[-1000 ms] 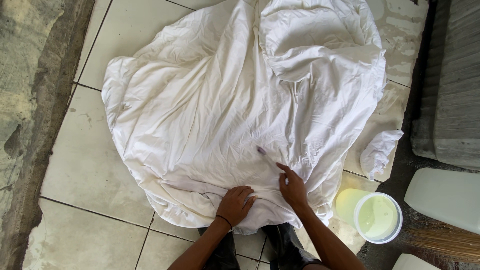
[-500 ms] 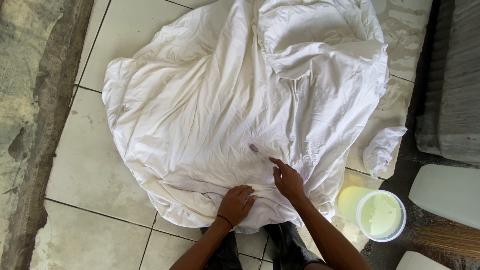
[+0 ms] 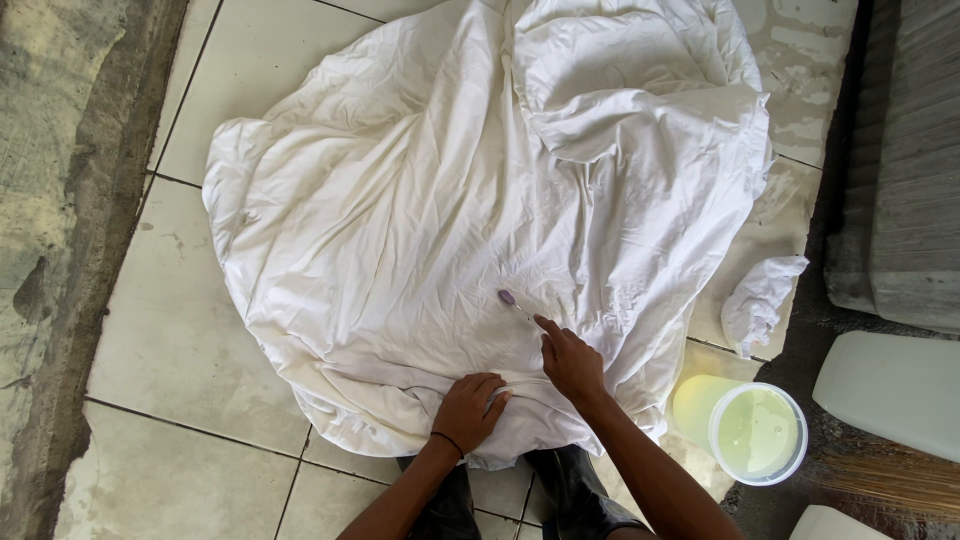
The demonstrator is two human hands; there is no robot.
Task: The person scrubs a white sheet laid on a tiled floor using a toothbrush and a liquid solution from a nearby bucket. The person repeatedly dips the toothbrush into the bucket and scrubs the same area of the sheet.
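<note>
Big white sheet [image 3: 450, 200] spread over the tile floor [image 3: 150, 330], rumpled, one fold bunched at the top right. Person is crouched at the near edge. Left hand [image 3: 468, 408] lies palm-down on the sheet's hem, fingers curled and bunching the cloth a bit — pinning it flat, not lifting it. Right hand [image 3: 572, 362] is closed around a thin brush [image 3: 512, 302], forefinger stretched along the handle; the purple head touches the sheet just past the fingertips, on a faint yellowish patch. Tub [image 3: 758, 432] of pale yellow-green liquid sits open on the floor just right of the right forearm, touching the sheet's edge or close to it — can't tell which. Small white rag [image 3: 760, 300] lies beside the sheet, above the tub; a white jug [image 3: 885, 392] is further right. Risks as I see them: the right elbow swings back and clips the open tub, so liquid runs under the sheet. If the left hand slackens, the cloth would bunch under the brush and the scrub would miss the patch. Hard strokes on wet, thin fabric could also fray it.
</note>
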